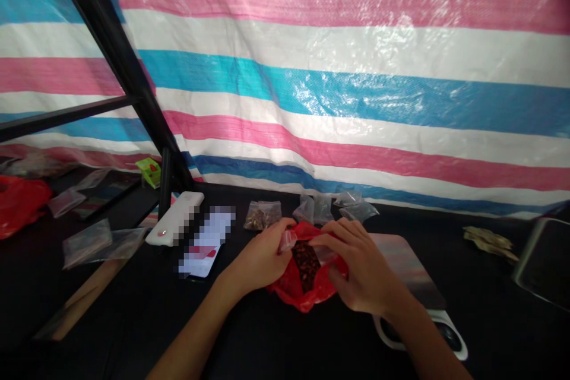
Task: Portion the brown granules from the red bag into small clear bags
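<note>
A red plastic bag [304,297] lies open in front of me, with small dark reddish-brown dried pieces [307,264] inside. At its left side, my left hand [267,254] is closed on a small clear zip bag [288,240], pinched between thumb and fingers over the bag's mouth. My right hand [356,261] reaches over the right side of the red bag, its fingers bent and apart, with the fingertips above the dried pieces. Something clear shows under those fingers; whether they touch it I cannot tell.
Behind the hands lie filled small bags [262,215] and clear bags [323,209]. A kitchen scale [409,273] sits right. Left are a phone [207,246], a white device [176,219] and clear bags [89,243]. A black metal frame [120,59] and striped sheet [333,95] stand behind.
</note>
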The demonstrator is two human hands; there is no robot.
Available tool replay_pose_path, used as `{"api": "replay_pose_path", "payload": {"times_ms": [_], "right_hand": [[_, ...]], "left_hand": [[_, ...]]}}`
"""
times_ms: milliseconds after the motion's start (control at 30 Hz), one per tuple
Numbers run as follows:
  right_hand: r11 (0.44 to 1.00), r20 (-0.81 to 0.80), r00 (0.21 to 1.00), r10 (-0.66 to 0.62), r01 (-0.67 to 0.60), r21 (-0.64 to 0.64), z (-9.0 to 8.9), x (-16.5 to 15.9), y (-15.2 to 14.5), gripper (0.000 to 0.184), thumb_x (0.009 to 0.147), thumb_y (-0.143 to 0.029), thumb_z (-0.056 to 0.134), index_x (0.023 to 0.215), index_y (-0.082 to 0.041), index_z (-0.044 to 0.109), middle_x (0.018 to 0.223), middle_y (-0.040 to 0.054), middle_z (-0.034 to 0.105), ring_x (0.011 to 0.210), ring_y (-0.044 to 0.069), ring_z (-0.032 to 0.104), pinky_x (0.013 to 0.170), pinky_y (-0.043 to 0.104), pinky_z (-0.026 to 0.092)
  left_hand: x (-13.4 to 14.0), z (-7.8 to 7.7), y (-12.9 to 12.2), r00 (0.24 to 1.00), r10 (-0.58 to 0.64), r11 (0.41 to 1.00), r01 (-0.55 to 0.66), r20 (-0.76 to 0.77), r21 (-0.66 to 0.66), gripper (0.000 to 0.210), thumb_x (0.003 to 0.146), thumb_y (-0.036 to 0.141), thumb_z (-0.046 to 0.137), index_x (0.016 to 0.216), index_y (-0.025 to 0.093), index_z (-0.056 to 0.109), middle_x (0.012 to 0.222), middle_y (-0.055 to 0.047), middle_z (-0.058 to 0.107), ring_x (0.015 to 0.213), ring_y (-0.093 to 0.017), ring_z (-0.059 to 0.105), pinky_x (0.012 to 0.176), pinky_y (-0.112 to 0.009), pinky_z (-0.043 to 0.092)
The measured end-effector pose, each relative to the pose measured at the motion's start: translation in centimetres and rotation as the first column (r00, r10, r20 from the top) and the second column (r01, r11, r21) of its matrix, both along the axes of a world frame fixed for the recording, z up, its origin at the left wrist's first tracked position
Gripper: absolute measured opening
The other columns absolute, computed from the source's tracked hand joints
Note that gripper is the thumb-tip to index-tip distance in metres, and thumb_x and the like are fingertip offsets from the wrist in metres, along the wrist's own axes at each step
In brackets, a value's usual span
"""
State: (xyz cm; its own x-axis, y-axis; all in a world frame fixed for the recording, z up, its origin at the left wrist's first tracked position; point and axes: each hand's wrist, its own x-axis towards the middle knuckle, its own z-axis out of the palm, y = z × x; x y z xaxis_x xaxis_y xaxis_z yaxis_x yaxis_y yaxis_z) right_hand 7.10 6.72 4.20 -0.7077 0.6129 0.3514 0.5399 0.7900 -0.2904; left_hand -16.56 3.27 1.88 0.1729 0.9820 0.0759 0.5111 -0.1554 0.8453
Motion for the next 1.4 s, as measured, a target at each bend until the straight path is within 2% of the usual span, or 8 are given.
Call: {"api": "replay_pose_path", "payload": {"times_ms": [133, 300, 433, 567, 700, 933, 1200, 1400], "right_hand": [[0.995, 0.111, 0.992, -0.067, 0.075, -0.066, -0.7, -0.3, 0.3, 0.039, 0.072, -0.008, 0.059, 0.104, -0.025, 0.072, 0.108, 0.0059, 0.067, 0.098, 0.026, 0.058, 0.091, 0.044, 0.041], [0.986, 0.135, 0.977, -0.167, 0.166, 0.025, -1.2, 0.1, 1.0, 0.037, 0.075, -0.007, 0.060, 0.104, -0.025, 0.074, 0.109, 0.0070, 0.069, 0.105, 0.028, 0.058, 0.095, 0.046, 0.039], [0.978, 0.137, 0.969, -0.205, 0.197, 0.070, -1.4, 0.1, 1.0, 0.040, 0.076, -0.007, 0.060, 0.108, -0.025, 0.075, 0.112, 0.0081, 0.069, 0.109, 0.031, 0.055, 0.095, 0.048, 0.038], [0.987, 0.130, 0.979, -0.159, 0.157, 0.027, -1.3, -0.1, 0.7, 0.043, 0.077, -0.006, 0.061, 0.113, -0.026, 0.074, 0.111, 0.0067, 0.070, 0.111, 0.030, 0.054, 0.098, 0.049, 0.037], [0.995, 0.114, 0.990, -0.080, 0.086, -0.051, -1.3, -0.3, 0.3, 0.040, 0.080, -0.008, 0.064, 0.114, -0.027, 0.073, 0.114, 0.0049, 0.071, 0.115, 0.028, 0.054, 0.102, 0.048, 0.036], [0.989, 0.057, 0.995, -0.080, 0.086, -0.122, -1.6, -0.8, 0.2, 0.036, 0.085, -0.013, 0.067, 0.118, -0.028, 0.072, 0.114, 0.0048, 0.073, 0.111, 0.027, 0.055, 0.099, 0.047, 0.037], [0.979, 0.010, 0.991, -0.132, 0.132, -0.158, -2.1, -1.8, -0.3, 0.031, 0.085, -0.017, 0.072, 0.115, -0.026, 0.071, 0.113, 0.0047, 0.075, 0.111, 0.028, 0.056, 0.097, 0.046, 0.037], [0.978, -0.010, 0.990, -0.141, 0.138, -0.154, -2.3, -2.0, -0.4, 0.027, 0.085, -0.016, 0.071, 0.110, -0.026, 0.071, 0.114, 0.0049, 0.075, 0.112, 0.029, 0.056, 0.097, 0.047, 0.037]], "left_hand": [[0.0, -0.3, 0.0, 0.998, 0.062, 0.998, -0.062, -0.001, -0.032, 0.045, 0.085, 0.010, 0.053, 0.127, 0.026, 0.063, 0.115, -0.007, 0.074, 0.106, -0.026, 0.069, 0.094, -0.034, 0.050], [0.3, -0.5, 0.1, 0.997, 0.077, 0.996, -0.077, -0.005, -0.052, 0.041, 0.085, 0.009, 0.052, 0.121, 0.025, 0.064, 0.107, -0.006, 0.074, 0.100, -0.025, 0.070, 0.088, -0.033, 0.050], [1.1, -1.2, 0.2, 0.990, 0.081, 0.995, -0.074, 0.119, -0.062, 0.043, 0.083, 0.009, 0.055, 0.122, 0.024, 0.059, 0.110, -0.005, 0.071, 0.099, -0.022, 0.068, 0.090, -0.033, 0.050], [1.5, -1.6, 0.4, 0.951, 0.056, 0.995, -0.030, 0.305, -0.091, 0.048, 0.079, 0.006, 0.058, 0.125, 0.021, 0.056, 0.115, -0.006, 0.069, 0.103, -0.020, 0.066, 0.095, -0.033, 0.051], [1.6, -1.0, 0.6, 0.888, 0.070, 0.985, 0.011, 0.454, -0.173, 0.052, 0.073, 0.000, 0.056, 0.121, 0.020, 0.056, 0.116, -0.006, 0.068, 0.104, -0.019, 0.066, 0.093, -0.032, 0.053], [1.6, -0.5, 0.8, 0.850, 0.170, 0.959, -0.026, 0.499, -0.283, 0.047, 0.071, 0.000, 0.056, 0.114, 0.019, 0.059, 0.105, -0.003, 0.071, 0.097, -0.018, 0.067, 0.088, -0.031, 0.054], [1.3, 0.8, 0.6, 0.795, 0.241, 0.934, -0.033, 0.557, -0.357, 0.038, 0.076, 0.010, 0.065, 0.113, 0.019, 0.061, 0.099, -0.002, 0.071, 0.092, -0.017, 0.067, 0.084, -0.028, 0.052], [1.2, 0.8, 0.6, 0.785, 0.179, 0.927, 0.068, 0.593, -0.369, 0.041, 0.084, 0.034, 0.076, 0.119, 0.019, 0.061, 0.104, -0.004, 0.072, 0.093, -0.018, 0.067, 0.086, -0.030, 0.051]]}}
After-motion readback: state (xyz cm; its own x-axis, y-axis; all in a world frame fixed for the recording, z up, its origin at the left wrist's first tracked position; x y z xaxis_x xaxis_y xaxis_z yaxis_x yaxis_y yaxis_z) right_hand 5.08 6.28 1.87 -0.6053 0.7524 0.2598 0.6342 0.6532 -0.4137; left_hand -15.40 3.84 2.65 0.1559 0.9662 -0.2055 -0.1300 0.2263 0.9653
